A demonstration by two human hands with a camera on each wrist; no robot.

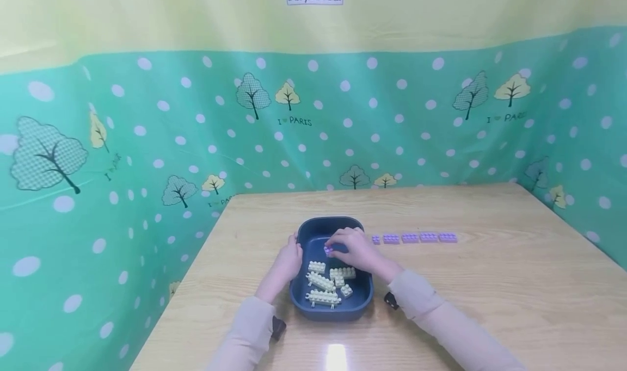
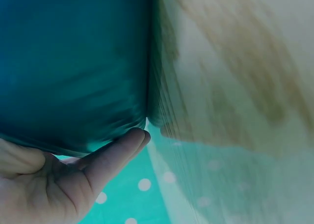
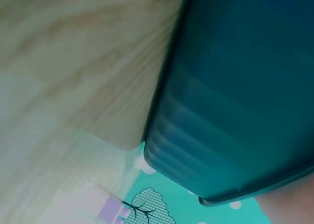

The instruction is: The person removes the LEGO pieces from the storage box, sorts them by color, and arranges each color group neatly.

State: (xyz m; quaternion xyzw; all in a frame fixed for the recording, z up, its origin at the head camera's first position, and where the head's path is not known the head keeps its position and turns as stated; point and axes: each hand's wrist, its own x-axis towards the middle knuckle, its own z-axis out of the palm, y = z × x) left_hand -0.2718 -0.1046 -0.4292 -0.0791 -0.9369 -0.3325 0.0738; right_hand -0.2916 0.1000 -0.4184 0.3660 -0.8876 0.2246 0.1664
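A dark blue rectangular plastic bin (image 1: 330,315) stands on the table, several cream toy building bricks (image 1: 323,298) lying in its near half. At its left side my left hand (image 1: 289,258) grips the wall near the rim; the left wrist view has those fingers (image 2: 115,160) along the outside. My right hand (image 1: 356,248) reaches in over the right rim and pinches a small purple building brick (image 1: 328,249) between thumb and fingertips. In the right wrist view only a sliver of this hand (image 3: 289,204) shows past the rim, and the pinched brick is hidden.
Right of the bin, several purple bricks (image 1: 410,238) form a straight row on the wooden table (image 1: 480,284). A green and yellow printed cloth (image 1: 406,115) hangs behind the table and along both sides.
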